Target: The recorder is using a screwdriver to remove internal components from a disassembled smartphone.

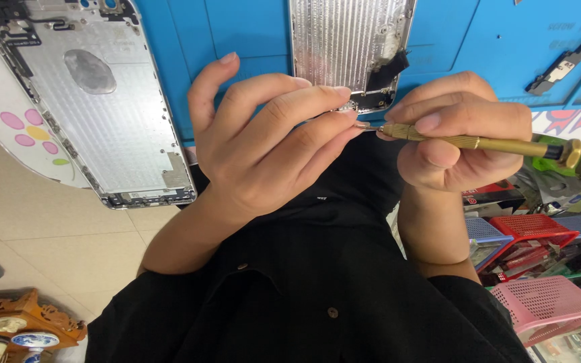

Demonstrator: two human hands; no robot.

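Note:
My right hand grips a slim brass precision screwdriver, held level with its tip pointing left. My left hand pinches its fingertips together right at that tip; whatever small thing is between them is too small to make out. Just behind the fingertips lies a silver phone back housing with a dark part at its lower corner, resting on a blue work mat. A second, larger silver phone housing hangs over the mat's left edge.
A small dark metal bracket lies on the mat at right. Pink, red and blue plastic baskets stand at lower right. A carved wooden stand sits on the tiled floor at lower left.

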